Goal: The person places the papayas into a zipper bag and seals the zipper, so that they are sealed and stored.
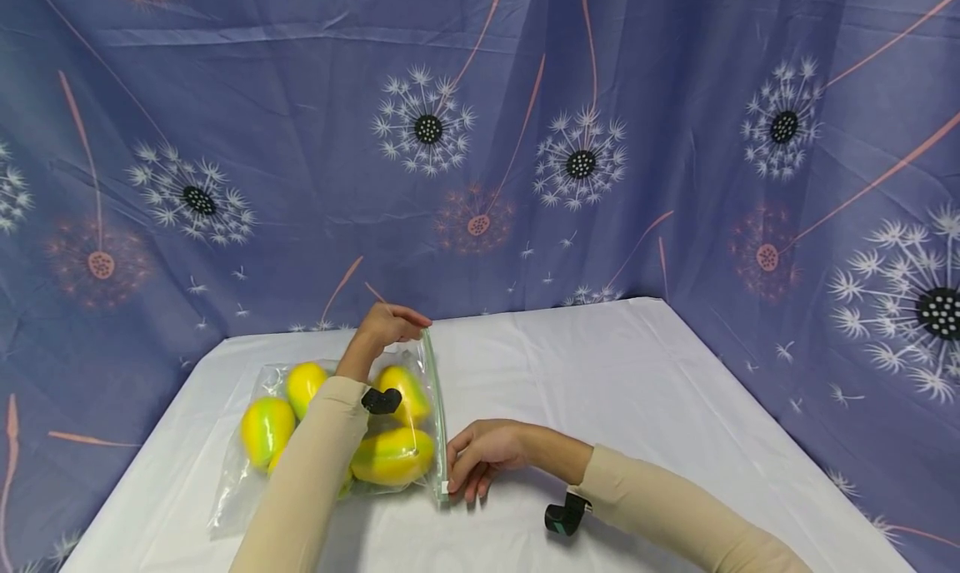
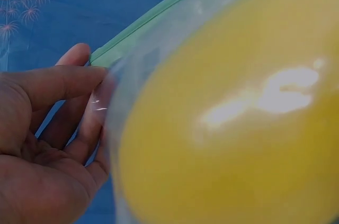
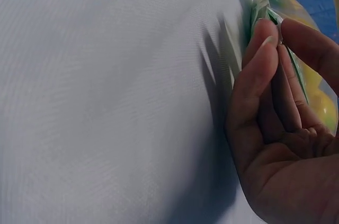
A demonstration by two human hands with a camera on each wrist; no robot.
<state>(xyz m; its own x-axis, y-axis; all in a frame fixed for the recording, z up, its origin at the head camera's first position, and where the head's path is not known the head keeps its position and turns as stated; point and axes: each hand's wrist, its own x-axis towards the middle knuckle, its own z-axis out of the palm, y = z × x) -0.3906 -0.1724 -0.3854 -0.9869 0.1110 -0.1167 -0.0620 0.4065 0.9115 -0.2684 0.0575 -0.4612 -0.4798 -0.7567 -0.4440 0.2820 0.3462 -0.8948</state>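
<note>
A clear zip bag (image 1: 234, 502) lies on the table, holding several yellow-green fruits (image 1: 393, 456) that look like mangoes. Its green zip strip (image 1: 436, 390) runs along the right side. At the far end of that strip, my left hand (image 1: 386, 325) pinches the bag's corner; in the left wrist view thumb and fingers grip it beside a large yellow fruit (image 2: 228, 139). My right hand (image 1: 491, 450) pinches the near end of the strip, at a small white slider (image 1: 445, 487). The fingers partly hide the slider in the right wrist view. The left forearm covers part of the bag.
A white cloth covers the table (image 1: 570, 373). Behind it and to the sides hangs a blue curtain (image 1: 315, 181) with a dandelion print. Small black cameras are strapped to both wrists over beige sleeves (image 1: 667, 502).
</note>
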